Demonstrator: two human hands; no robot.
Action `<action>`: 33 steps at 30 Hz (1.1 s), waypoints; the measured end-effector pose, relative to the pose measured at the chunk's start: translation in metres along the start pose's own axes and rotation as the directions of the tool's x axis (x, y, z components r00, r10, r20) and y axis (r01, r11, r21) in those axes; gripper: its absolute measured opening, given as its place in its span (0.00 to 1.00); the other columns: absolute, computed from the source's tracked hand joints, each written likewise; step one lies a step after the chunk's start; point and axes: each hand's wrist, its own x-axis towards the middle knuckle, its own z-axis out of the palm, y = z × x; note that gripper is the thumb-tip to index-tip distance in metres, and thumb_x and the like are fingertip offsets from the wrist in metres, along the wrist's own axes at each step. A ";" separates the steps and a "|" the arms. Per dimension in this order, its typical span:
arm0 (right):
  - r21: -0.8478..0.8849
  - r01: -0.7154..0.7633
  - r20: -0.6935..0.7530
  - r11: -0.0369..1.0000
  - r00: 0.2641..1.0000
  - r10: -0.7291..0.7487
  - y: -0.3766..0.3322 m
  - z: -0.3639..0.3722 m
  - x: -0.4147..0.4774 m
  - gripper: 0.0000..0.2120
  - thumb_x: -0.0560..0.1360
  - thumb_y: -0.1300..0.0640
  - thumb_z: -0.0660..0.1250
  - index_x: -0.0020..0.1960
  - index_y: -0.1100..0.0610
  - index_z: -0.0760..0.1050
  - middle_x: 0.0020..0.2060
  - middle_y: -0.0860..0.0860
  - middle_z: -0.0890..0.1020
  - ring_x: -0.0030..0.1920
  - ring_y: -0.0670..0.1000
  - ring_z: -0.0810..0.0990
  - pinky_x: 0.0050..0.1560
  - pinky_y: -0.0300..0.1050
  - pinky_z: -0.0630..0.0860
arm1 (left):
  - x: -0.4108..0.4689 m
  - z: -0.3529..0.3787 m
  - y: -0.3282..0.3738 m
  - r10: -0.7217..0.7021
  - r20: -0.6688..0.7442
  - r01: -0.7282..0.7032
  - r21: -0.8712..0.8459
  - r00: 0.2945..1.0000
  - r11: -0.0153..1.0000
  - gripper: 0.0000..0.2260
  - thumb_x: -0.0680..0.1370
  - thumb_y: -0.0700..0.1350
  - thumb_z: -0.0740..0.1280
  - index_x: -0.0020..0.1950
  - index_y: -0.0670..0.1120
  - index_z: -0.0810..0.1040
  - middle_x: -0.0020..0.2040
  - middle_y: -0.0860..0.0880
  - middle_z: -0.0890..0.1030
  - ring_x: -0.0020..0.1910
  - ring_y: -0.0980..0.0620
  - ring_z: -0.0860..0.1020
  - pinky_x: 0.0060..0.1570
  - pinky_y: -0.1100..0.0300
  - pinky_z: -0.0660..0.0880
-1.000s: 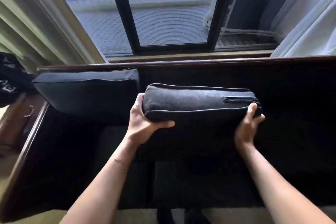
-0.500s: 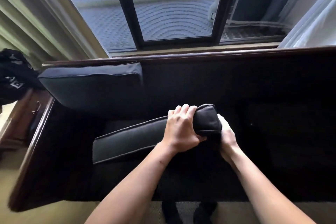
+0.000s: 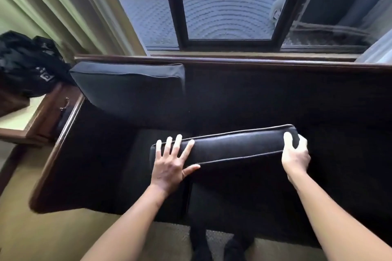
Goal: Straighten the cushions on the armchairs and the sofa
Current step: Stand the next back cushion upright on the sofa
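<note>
A dark sofa (image 3: 275, 95) with a wooden frame fills the middle of the head view. A dark piped cushion (image 3: 235, 146) stands on its long edge on the seat, in front of the bare backrest. My left hand (image 3: 171, 161) lies flat on the cushion's left end, fingers spread, thumb under its lower seam. My right hand (image 3: 296, 152) grips the cushion's right end. A second dark cushion (image 3: 131, 89) leans upright against the backrest at the left.
The sofa's wooden left armrest (image 3: 61, 144) runs along the left side. Beyond it stands a wooden side table (image 3: 48, 112) with a black bag (image 3: 27, 63) on it. Behind the sofa are a window (image 3: 229, 10) and curtains (image 3: 70, 6). My feet show at the bottom.
The cushion was held up high, then turned with both hands at its right end. Now it lies level on the seat farther right, and my left hand has shifted to its left end.
</note>
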 end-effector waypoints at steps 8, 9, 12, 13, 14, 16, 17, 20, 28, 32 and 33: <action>0.194 0.024 -0.185 0.981 0.983 0.012 -0.014 0.021 -0.003 0.22 0.77 0.41 0.66 0.68 0.49 0.75 0.58 0.49 0.81 0.56 0.52 0.79 0.60 0.45 0.73 | -0.008 -0.007 -0.018 -0.660 0.232 0.591 -0.705 0.715 0.393 0.34 0.84 0.55 0.69 0.86 0.47 0.61 0.82 0.40 0.69 0.79 0.40 0.71 0.73 0.56 0.68; 0.214 0.035 -0.204 0.976 0.979 0.009 -0.013 0.022 -0.003 0.22 0.77 0.40 0.66 0.67 0.49 0.75 0.56 0.48 0.81 0.55 0.51 0.78 0.59 0.44 0.73 | -0.003 -0.007 -0.016 -0.705 0.286 0.599 -0.763 0.649 0.242 0.35 0.83 0.54 0.72 0.86 0.46 0.62 0.81 0.41 0.71 0.80 0.43 0.70 0.75 0.61 0.65; 0.306 0.053 -0.206 0.951 0.978 0.011 -0.011 0.023 -0.001 0.21 0.76 0.41 0.69 0.65 0.50 0.76 0.52 0.45 0.80 0.53 0.48 0.78 0.53 0.36 0.72 | 0.012 -0.004 -0.014 -0.778 0.375 0.569 -0.822 0.503 -0.029 0.30 0.78 0.56 0.77 0.78 0.47 0.74 0.68 0.48 0.83 0.69 0.49 0.80 0.73 0.56 0.74; 0.334 0.052 -0.200 0.941 0.980 0.017 -0.011 0.023 0.001 0.21 0.76 0.42 0.70 0.64 0.51 0.76 0.51 0.44 0.80 0.53 0.47 0.78 0.50 0.32 0.71 | 0.017 -0.005 -0.014 -0.791 0.379 0.566 -0.823 0.480 -0.051 0.29 0.78 0.56 0.77 0.76 0.48 0.77 0.66 0.50 0.84 0.66 0.50 0.82 0.71 0.53 0.76; 0.361 0.050 -0.193 0.931 0.981 0.023 -0.013 0.023 0.004 0.20 0.76 0.43 0.71 0.64 0.51 0.77 0.51 0.44 0.80 0.54 0.47 0.79 0.49 0.31 0.70 | 0.023 -0.005 -0.014 -0.800 0.378 0.563 -0.824 0.465 -0.062 0.28 0.77 0.56 0.77 0.74 0.48 0.78 0.65 0.50 0.85 0.65 0.51 0.83 0.70 0.52 0.77; 0.382 0.052 -0.178 0.923 0.984 0.018 -0.015 0.023 0.012 0.20 0.75 0.43 0.71 0.63 0.52 0.77 0.53 0.45 0.81 0.56 0.47 0.80 0.50 0.32 0.71 | 0.036 -0.008 -0.014 -0.825 0.358 0.555 -0.829 0.437 -0.066 0.27 0.76 0.57 0.77 0.72 0.48 0.80 0.63 0.51 0.86 0.63 0.50 0.84 0.69 0.51 0.79; 0.381 0.057 -0.164 0.923 0.986 0.007 -0.016 0.023 0.016 0.20 0.75 0.43 0.70 0.63 0.51 0.77 0.54 0.46 0.81 0.57 0.48 0.80 0.52 0.34 0.72 | 0.043 -0.010 -0.013 -0.839 0.339 0.548 -0.834 0.425 -0.060 0.26 0.76 0.57 0.77 0.71 0.48 0.81 0.61 0.51 0.87 0.61 0.51 0.84 0.68 0.51 0.79; 0.386 0.074 -0.129 0.919 0.991 -0.026 -0.017 0.021 0.033 0.19 0.75 0.44 0.70 0.63 0.50 0.78 0.55 0.47 0.82 0.59 0.50 0.81 0.55 0.37 0.73 | 0.067 -0.017 -0.012 -0.858 0.317 0.534 -0.843 0.405 -0.060 0.21 0.78 0.51 0.76 0.69 0.47 0.83 0.56 0.53 0.86 0.55 0.56 0.85 0.65 0.55 0.80; 0.283 0.166 -0.131 0.945 0.982 -0.134 -0.050 -0.021 0.083 0.26 0.76 0.45 0.69 0.73 0.47 0.73 0.68 0.45 0.79 0.68 0.47 0.75 0.69 0.42 0.68 | 0.162 -0.024 -0.001 -0.817 0.294 0.509 -0.861 0.497 0.000 0.24 0.73 0.54 0.76 0.67 0.49 0.85 0.59 0.54 0.88 0.62 0.52 0.84 0.69 0.51 0.78; 0.194 0.192 -0.129 0.962 0.977 -0.168 -0.079 -0.032 0.125 0.29 0.76 0.41 0.68 0.76 0.43 0.70 0.72 0.44 0.75 0.73 0.48 0.71 0.74 0.46 0.65 | 0.217 -0.028 0.008 -0.813 0.291 0.520 -0.854 0.505 0.018 0.26 0.72 0.57 0.75 0.69 0.51 0.84 0.63 0.53 0.86 0.65 0.52 0.82 0.72 0.50 0.76; 0.174 0.200 -0.127 0.964 0.976 -0.179 -0.085 -0.032 0.135 0.29 0.76 0.41 0.68 0.76 0.43 0.69 0.73 0.45 0.75 0.73 0.49 0.71 0.75 0.47 0.65 | 0.230 -0.026 0.010 -0.815 0.291 0.521 -0.853 0.502 0.016 0.27 0.71 0.58 0.75 0.69 0.51 0.84 0.63 0.53 0.87 0.65 0.51 0.83 0.72 0.49 0.76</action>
